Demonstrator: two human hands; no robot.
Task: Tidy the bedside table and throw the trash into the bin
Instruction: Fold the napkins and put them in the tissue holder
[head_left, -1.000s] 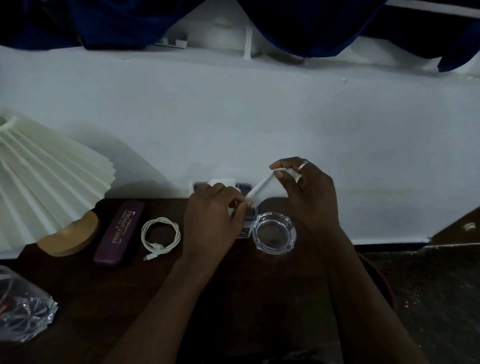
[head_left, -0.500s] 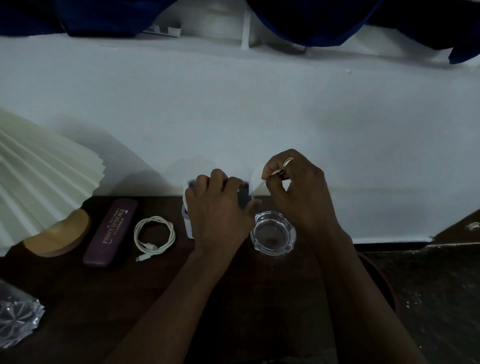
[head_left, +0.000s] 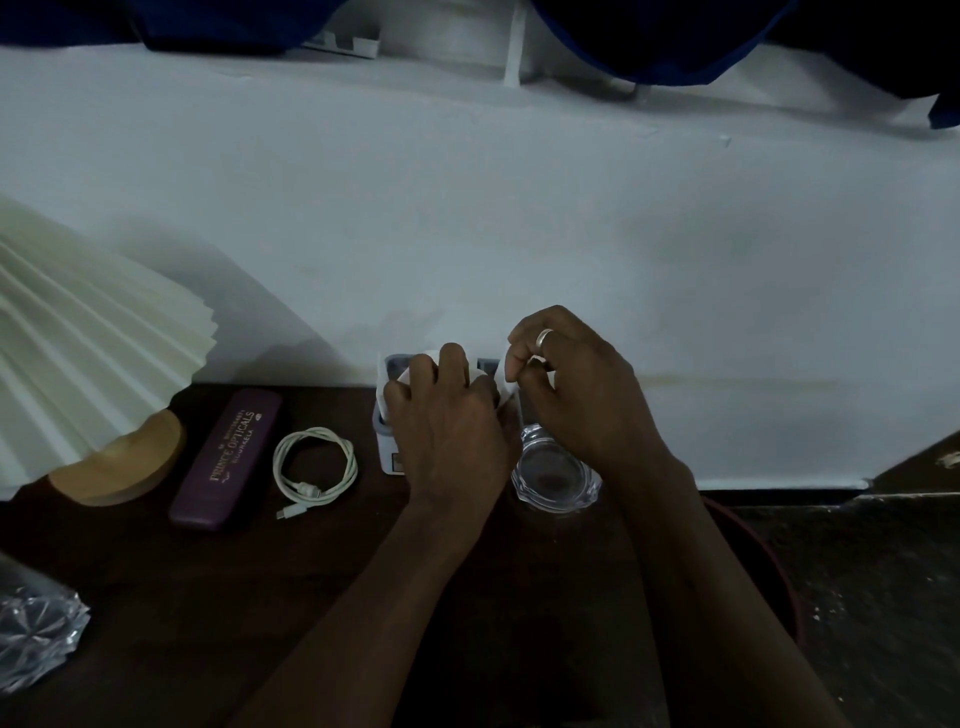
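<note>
Paper (head_left: 503, 382), one white sheet, is pinched between both hands at the back edge of the tabletop (head_left: 208, 597), directly over a small white box (head_left: 387, 447); my guess is it is being folded or crumpled small for the bin. Left hand (head_left: 447, 415) closes over the near part, right hand (head_left: 571, 384) pinches the far end at 1 o'clock. One glass ashtray (head_left: 556, 475) sits beside the box at 3 o'clock. At 9 o'clock lie one coiled cable (head_left: 314, 467), one spectacle case (head_left: 228, 457), one pleated lamp (head_left: 78, 358). One dark round rim (head_left: 774, 571), perhaps the bin, shows at 4 o'clock.
</note>
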